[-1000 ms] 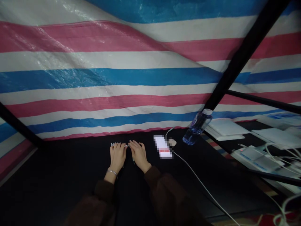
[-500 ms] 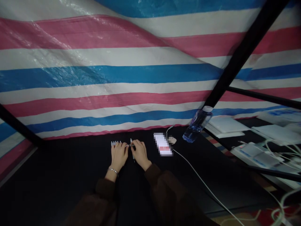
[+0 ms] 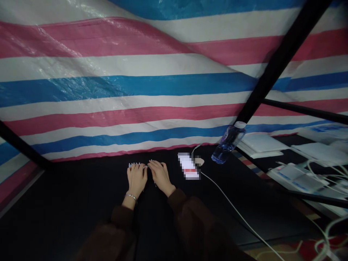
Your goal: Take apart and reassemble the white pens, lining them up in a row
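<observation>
The left hand [image 3: 136, 178] lay palm down on the black tabletop [image 3: 67, 210], with small pale tips [image 3: 134, 165] just past its fingers; whether these were nails or separate pieces could not be told, nor whether the fingers gripped anything. A small pale piece [image 3: 146, 166] showed in the gap between the hands, its long axis running roughly sideways, about equally near both. The right hand [image 3: 160, 174] curled over a slim, pen-like thing [image 3: 156, 185], mostly hidden, whose thin end stuck out below the palm toward the person; whether its fingers had closed on it could not be seen.
</observation>
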A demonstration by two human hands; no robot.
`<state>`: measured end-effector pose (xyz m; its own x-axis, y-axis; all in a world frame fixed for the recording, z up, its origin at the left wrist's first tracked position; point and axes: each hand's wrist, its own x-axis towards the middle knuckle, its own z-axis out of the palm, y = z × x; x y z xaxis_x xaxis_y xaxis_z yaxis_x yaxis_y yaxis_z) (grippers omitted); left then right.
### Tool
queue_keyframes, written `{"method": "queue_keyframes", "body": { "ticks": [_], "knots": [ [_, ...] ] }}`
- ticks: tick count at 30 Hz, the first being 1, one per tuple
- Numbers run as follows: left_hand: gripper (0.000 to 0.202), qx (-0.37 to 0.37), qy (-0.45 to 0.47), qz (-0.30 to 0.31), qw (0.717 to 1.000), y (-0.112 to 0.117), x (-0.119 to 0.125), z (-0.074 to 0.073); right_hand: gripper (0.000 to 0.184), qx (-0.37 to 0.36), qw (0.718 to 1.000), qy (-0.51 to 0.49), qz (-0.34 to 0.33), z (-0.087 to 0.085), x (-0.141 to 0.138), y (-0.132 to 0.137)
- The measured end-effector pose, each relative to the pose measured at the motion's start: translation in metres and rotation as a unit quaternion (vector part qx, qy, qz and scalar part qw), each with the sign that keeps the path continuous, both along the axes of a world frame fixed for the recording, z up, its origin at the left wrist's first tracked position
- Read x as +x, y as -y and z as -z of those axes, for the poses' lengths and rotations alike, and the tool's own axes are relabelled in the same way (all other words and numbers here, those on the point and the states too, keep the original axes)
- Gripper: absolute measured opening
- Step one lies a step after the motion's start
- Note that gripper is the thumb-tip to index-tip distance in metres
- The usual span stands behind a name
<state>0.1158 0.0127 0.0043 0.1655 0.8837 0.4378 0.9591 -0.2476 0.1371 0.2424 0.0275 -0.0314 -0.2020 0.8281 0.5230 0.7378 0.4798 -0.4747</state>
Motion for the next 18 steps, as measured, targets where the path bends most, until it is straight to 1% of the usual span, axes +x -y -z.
{"method": "queue_keyframes", "body": {
  "ticks": [4, 8, 10, 13, 14, 18],
  "knots": [
    [0.031, -0.006, 0.001, -0.005, 1.0, 0.0, 0.0, 0.0, 0.031, 0.008, 1.0, -0.013, 0.003, -0.002, 0.0, 0.001],
    [0.032, -0.002, 0.004, -0.003, 1.0, -0.002, 0.0, 0.002, 0.023, 0.014, 0.999, -0.036, 0.023, -0.005, 0.0, 0.002],
    [0.033, -0.001, 0.007, -0.003, 1.0, -0.002, -0.001, 0.003, 0.019, 0.005, 0.999, -0.039, 0.03, -0.006, -0.001, 0.003],
    [0.036, 0.005, 0.006, -0.019, 1.0, -0.002, -0.001, 0.004, 0.015, -0.008, 0.999, -0.036, 0.017, -0.009, -0.001, 0.005],
    [0.037, 0.008, 0.004, -0.025, 1.0, -0.002, -0.002, 0.003, 0.015, -0.007, 0.999, -0.036, 0.006, -0.01, -0.001, 0.005],
    [0.038, 0.02, 0.002, -0.041, 0.999, -0.002, -0.003, 0.001, 0.028, 0.006, 0.999, -0.036, -0.036, -0.012, -0.001, 0.008]
  ]
}}
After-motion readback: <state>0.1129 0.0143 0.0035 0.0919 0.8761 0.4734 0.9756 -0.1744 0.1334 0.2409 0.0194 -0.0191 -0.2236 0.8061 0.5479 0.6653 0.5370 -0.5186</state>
